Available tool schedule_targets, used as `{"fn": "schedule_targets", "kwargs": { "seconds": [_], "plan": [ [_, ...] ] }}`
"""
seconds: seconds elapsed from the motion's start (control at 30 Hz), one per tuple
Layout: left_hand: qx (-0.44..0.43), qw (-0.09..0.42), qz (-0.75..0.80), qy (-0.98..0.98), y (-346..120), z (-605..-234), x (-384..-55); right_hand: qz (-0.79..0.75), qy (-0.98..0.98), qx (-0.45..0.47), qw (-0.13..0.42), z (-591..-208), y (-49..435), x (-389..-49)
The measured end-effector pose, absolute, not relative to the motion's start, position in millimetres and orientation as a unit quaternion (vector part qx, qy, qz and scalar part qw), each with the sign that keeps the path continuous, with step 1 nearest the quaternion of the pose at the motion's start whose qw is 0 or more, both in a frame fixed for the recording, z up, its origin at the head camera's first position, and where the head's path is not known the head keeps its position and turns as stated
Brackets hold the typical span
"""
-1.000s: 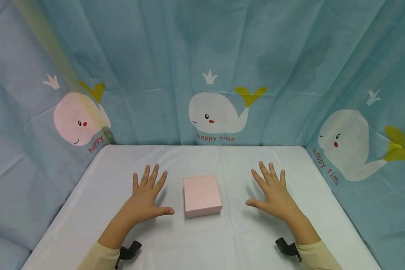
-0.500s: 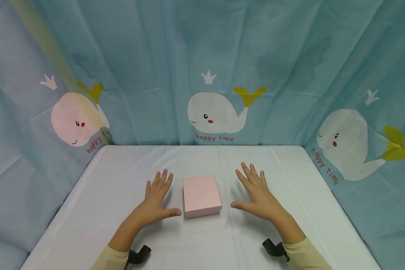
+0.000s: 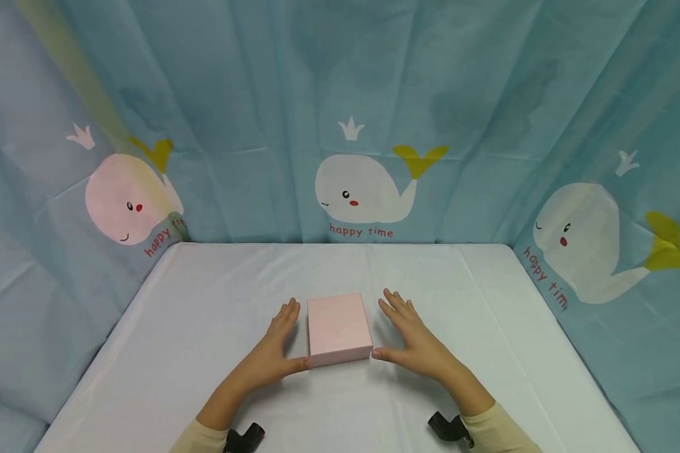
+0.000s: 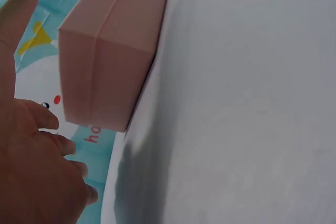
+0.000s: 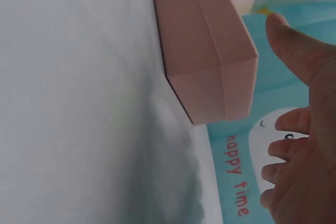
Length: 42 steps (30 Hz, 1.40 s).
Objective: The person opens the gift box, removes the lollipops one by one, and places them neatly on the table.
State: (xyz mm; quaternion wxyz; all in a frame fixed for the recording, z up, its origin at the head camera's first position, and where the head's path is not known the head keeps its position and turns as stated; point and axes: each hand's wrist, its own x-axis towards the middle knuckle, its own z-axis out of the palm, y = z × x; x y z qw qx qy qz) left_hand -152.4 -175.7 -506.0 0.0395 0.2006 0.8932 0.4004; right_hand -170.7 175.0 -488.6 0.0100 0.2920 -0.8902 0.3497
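Observation:
A pink lidded box (image 3: 340, 327) sits closed on the white table, between the two hands. To its left is my left hand (image 3: 269, 355), fingers extended forward and thumb reaching toward the box's near left corner; whether the thumb touches it I cannot tell. My right hand (image 3: 416, 346) is at the box's right side, fingers spread and thumb by the near right corner. In the left wrist view the box (image 4: 107, 51) stands beyond the thumb with its lid seam showing. The right wrist view has the box (image 5: 207, 51) apart from the fingers. Neither hand grips anything.
White cloth covers the table (image 3: 204, 283). A blue curtain (image 3: 249, 126) printed with whales hangs behind it and along both sides. Black wrist-worn devices sit under both forearms, such as the one at the right wrist (image 3: 449, 428).
Both hands have moved inward from either side toward the box, and their fingers have drawn closer together. The box has stayed in place.

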Motion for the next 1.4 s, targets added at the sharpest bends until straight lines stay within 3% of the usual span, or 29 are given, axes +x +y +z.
{"fn": "schedule_targets", "kwargs": {
  "seconds": [0.27,0.77,1.4],
  "plan": [
    [0.182,0.054,0.402,0.896,-163.9,-513.1,-147.3,0.399,-0.879,0.259,-0.038,-495.6,166.6,-164.3],
    [0.155,0.049,0.44,0.883,-154.7,-518.4,-144.7,0.408,-0.873,0.256,-0.072,-508.3,158.6,-159.4],
    [0.157,0.038,0.471,0.867,-147.5,-515.8,-141.1,0.428,-0.863,0.267,-0.036,-512.9,152.1,-158.0]
  ]
}}
